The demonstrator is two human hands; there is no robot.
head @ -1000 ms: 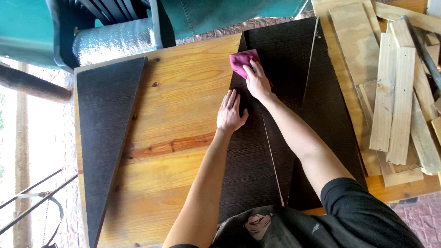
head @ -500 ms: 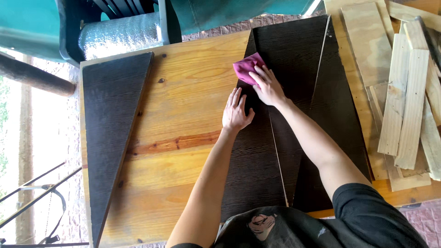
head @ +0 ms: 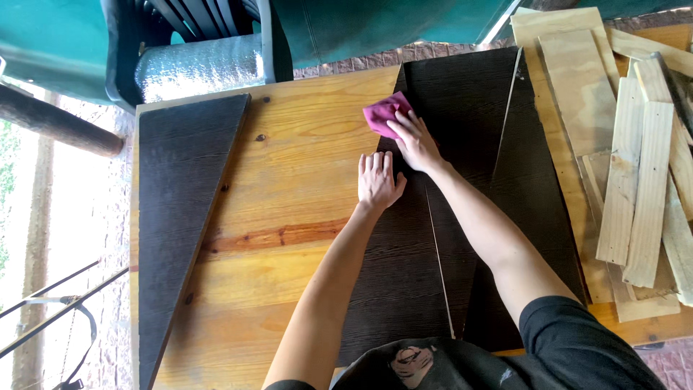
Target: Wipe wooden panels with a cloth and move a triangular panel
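My right hand [head: 415, 141] presses a pink cloth [head: 384, 113] against the top corner of a dark brown triangular panel [head: 404, 274]. My left hand [head: 378, 180] lies flat, fingers together, on the left edge of that same panel, just below the cloth. More dark panels [head: 476, 108] lie side by side to the right of it on the wooden table [head: 289, 180]. A separate dark triangular panel [head: 180, 217] rests along the table's left edge.
Pale unfinished wooden planks [head: 635, 180] are stacked at the table's right end. A silvery roll [head: 198, 68] and a dark chair sit behind the far edge, with green fabric [head: 375, 25] beyond. Metal rods [head: 50, 296] stand at the lower left, off the table.
The view has shifted slightly. My right hand and the cloth stay at the panel's top corner with small movement, and my left hand keeps its flat position.
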